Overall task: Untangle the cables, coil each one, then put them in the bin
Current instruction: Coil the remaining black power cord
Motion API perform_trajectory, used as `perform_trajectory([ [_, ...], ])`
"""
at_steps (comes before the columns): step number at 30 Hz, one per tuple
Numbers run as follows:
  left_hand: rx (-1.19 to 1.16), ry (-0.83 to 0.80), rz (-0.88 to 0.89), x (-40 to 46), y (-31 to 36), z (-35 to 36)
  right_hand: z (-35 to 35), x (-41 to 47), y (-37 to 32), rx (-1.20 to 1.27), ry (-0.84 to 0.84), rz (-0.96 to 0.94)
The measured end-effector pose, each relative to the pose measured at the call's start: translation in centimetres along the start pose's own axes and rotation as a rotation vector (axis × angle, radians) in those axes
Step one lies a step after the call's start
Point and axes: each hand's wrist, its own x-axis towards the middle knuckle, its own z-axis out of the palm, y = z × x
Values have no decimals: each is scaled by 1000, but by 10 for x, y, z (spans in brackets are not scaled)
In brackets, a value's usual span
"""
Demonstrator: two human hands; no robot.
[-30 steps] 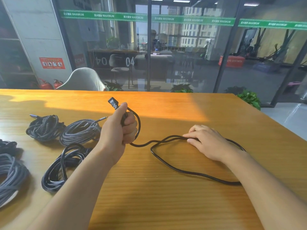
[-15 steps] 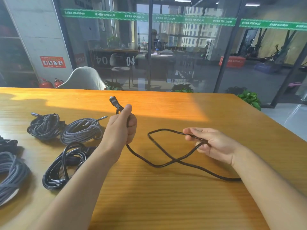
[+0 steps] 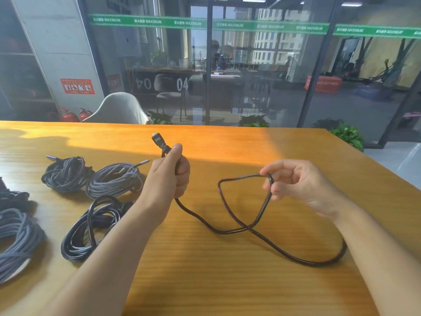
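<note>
A wooden bench (image 3: pixel 205 281) runs across the view, its far edge meeting a glass wall (image 3: pixel 262 65) with a pale chair (image 3: pixel 116 109) behind it; the right edge slants off toward grey floor.

At the far left edge, a grey coil (image 3: pixel 16 242) lies partly cut off, with a dark bundle (image 3: pixel 12 198) just beyond it. Farther in sit 3 coiled cables: a black braided coil (image 3: pixel 65 174), a grey braided coil (image 3: pixel 114 180) touching it, and a glossy black coil (image 3: pixel 91 229) nearer the person, partly behind the left forearm.

The left hand (image 3: pixel 169 176) is a fist round the loose black cable (image 3: pixel 239 226), thumb up, with the plug (image 3: pixel 157 140) sticking out above it. From the fist the cable drops to the bench, crosses itself in a loop and sweeps right in a wide bend near the right forearm. The right hand (image 3: pixel 296 183), raised above the bench, pinches the top of that loop between thumb and fingertips, the other fingers loosely curled. Bare wood lies open between the arms and toward the near edge. No container shows in view.
</note>
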Motion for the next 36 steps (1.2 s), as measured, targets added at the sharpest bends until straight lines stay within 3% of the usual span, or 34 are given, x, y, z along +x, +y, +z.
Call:
perform_trajectory([
  [8,-109,-1,3,3,0,-1,-12,6,14,-706,544,-215],
  [11,-173,-16,0,2,1,1,-12,7,15,-955,641,-268],
  [13,-193,-34,0,2,2,2,-14,10,19,-1107,525,-90],
  [16,-213,-40,-1,0,4,0,-14,10,23,-1151,115,417],
  [18,-234,-32,-4,0,6,0,-14,6,25,-1074,36,522],
  [24,-269,-34,-6,-4,11,0,-6,5,15,-1205,154,253],
  [28,-273,-53,-9,-5,12,3,-1,7,17,-1130,239,79],
  [33,-298,-77,-21,-9,13,9,21,7,14,-970,94,-76],
  [36,-307,-109,-16,-12,15,14,51,6,2,-939,-165,-63],
])
